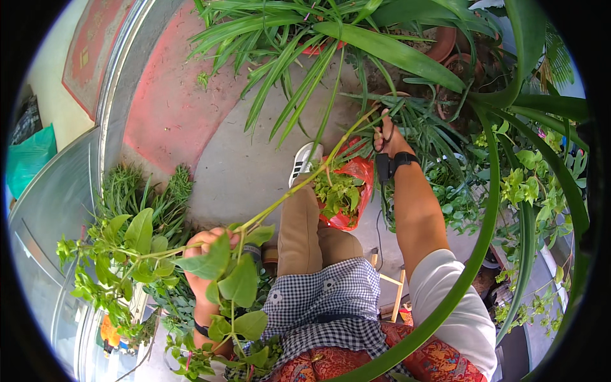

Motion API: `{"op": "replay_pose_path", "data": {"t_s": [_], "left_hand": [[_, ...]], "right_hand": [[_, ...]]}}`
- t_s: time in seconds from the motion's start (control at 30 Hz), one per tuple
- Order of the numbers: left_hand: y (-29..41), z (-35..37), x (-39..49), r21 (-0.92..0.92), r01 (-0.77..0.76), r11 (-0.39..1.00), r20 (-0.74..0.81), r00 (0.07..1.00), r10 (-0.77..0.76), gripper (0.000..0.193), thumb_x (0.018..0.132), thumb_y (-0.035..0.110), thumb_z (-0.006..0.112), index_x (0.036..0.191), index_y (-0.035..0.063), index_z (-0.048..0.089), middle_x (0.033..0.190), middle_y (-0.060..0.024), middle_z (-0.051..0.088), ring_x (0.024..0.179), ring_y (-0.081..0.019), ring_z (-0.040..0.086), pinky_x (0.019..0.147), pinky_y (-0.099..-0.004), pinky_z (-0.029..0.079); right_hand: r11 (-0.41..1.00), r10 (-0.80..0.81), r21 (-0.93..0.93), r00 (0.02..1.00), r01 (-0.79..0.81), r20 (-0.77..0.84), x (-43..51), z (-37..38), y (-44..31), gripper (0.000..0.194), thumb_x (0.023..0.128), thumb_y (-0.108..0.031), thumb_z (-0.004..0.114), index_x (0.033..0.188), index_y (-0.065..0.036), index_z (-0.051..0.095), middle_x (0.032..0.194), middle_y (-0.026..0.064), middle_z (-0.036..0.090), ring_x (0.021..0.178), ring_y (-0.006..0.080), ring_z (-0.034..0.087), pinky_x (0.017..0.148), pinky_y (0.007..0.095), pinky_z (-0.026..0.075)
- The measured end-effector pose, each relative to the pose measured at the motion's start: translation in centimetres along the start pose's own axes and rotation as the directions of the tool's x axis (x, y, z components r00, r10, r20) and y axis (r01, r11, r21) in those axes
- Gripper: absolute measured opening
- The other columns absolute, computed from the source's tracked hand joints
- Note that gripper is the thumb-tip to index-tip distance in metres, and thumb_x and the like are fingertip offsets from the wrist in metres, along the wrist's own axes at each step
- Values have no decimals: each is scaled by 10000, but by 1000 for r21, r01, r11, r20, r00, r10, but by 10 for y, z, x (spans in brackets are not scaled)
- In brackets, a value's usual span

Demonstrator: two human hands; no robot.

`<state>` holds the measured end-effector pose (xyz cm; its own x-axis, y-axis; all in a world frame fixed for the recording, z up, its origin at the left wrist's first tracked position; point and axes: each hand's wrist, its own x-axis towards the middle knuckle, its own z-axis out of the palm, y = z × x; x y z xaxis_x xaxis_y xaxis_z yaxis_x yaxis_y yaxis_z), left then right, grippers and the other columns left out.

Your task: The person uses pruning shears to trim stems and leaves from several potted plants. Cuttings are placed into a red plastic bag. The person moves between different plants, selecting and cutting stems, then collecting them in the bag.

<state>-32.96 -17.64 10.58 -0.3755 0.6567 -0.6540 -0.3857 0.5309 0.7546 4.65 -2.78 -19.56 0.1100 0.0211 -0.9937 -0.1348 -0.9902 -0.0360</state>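
Observation:
My left hand (pixel 207 243) grips a long, leafy green stem (pixel 286 193) at the left, among its leaves (pixel 236 281). The stem runs diagonally up to the right, and its bare, yellowish upper end reaches close to my right hand (pixel 390 131). Dark loop handles (pixel 391 141), seemingly of scissors, sit in that right hand; their blades are hidden among foliage. Below it, a red plastic bag (pixel 360 174) stands open on the floor with cut leafy sprigs (pixel 339 193) inside. Narrow, spiky leaves (pixel 420 124) of a potted plant lie just beside my right hand.
A strap-leaved plant (pixel 267 28) spreads over the top, near terracotta pots (pixel 444 43). One long arching leaf (pixel 491 191) crosses in front of my right arm. Grassy plants (pixel 143 191) border a glass panel (pixel 47 219) at left. A wooden stool (pixel 396 291) stands behind me.

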Motion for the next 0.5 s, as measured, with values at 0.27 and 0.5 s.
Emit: {"op": "replay_pose_path", "data": {"t_s": [0.27,0.5], "left_hand": [[-16,-4,6,84,5,996,-103,995,3,274,935,265,531,1078,31,522,1038,-135,590,913,-262,608,904,-387,474],[-20,-4,16,121,63,991,-258,966,-30,361,968,369,454,1063,31,537,1038,-119,597,914,-251,623,866,-350,491]], "right_hand": [[981,72,163,978,-105,196,47,-12,-13,662,811,-774,363,719,-119,386,523,-16,308,434,131,302,435,289,298],[992,-28,126,998,21,54,48,-4,-6,595,865,-694,392,781,-106,432,541,-20,343,431,109,321,416,265,309]]}}
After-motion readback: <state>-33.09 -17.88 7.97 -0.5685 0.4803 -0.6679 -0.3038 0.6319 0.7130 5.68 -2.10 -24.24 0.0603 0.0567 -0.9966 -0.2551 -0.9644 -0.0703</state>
